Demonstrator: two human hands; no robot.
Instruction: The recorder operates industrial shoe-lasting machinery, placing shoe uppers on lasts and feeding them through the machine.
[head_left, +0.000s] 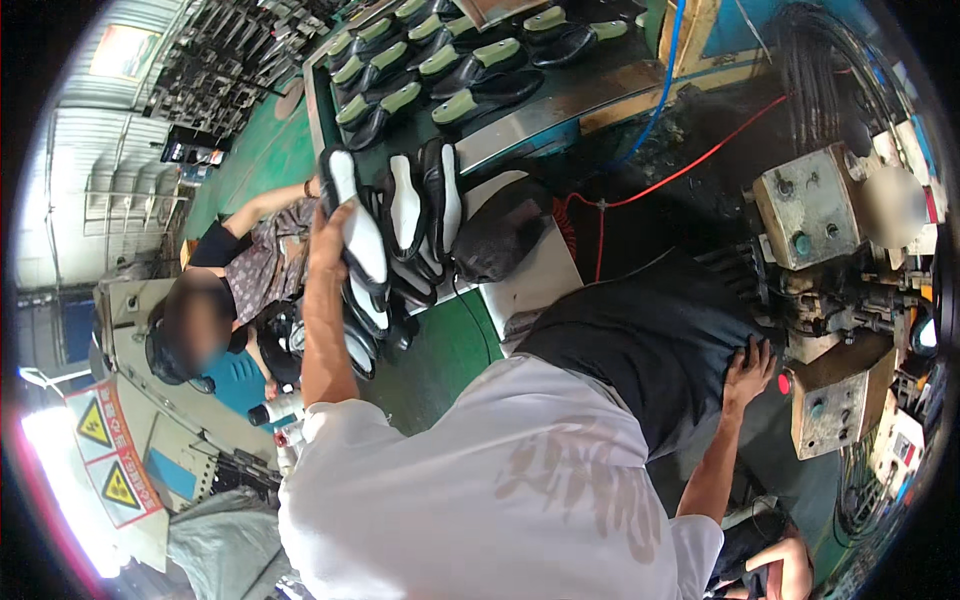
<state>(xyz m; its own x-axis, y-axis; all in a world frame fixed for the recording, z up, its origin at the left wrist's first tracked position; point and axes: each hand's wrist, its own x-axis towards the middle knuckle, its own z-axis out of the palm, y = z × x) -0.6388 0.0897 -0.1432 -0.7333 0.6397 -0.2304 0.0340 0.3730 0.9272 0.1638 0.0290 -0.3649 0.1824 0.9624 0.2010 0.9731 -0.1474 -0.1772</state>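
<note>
My left hand [329, 238] is stretched out to the left, fingers closed on the edge of a black shoe [364, 245] with its white underside turned up. More black shoes with white undersides, one of them a shoe [405, 205] just to the right, are heaped around and below it. My right hand [750, 375] lies flat with fingers apart on my black-clad knee [690, 350], holding nothing. It is close to a control box [845, 395] with a red button.
Several black shoes on green lasts [480, 95] stand in rows on a bench at the top. A co-worker [265, 260] reaches toward the heap from the left. A red hose [690, 170] crosses to the machine. Another control box [808, 208] juts in at right; another person [770, 560] is lower right.
</note>
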